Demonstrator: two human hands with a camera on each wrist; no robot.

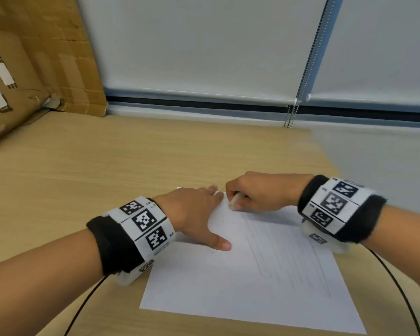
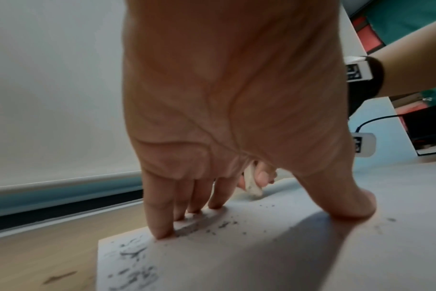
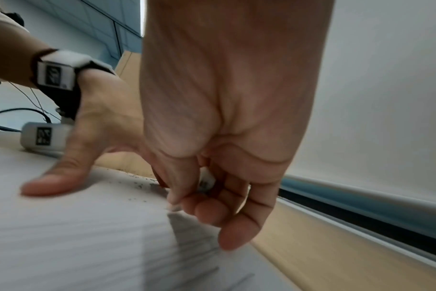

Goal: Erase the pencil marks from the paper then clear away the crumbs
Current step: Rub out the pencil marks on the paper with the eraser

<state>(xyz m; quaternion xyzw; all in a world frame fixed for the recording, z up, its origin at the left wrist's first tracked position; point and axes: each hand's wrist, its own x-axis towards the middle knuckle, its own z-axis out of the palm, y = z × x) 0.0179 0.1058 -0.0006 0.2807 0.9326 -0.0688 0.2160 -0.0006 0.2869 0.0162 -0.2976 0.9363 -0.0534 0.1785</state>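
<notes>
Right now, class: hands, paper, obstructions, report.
Left hand flat, pinning paper. Right hand gripping eraser at far edge. Crumbs near left fingers. Nothing blocking.

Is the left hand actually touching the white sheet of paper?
Touching. The left wrist view shows the left hand's fingertips and thumb pressed flat onto the white sheet of paper, with no gap beneath them.

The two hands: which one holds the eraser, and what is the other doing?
The right hand pinches the eraser. The left hand lies flat, fingers spread, pressing the paper down.
</notes>
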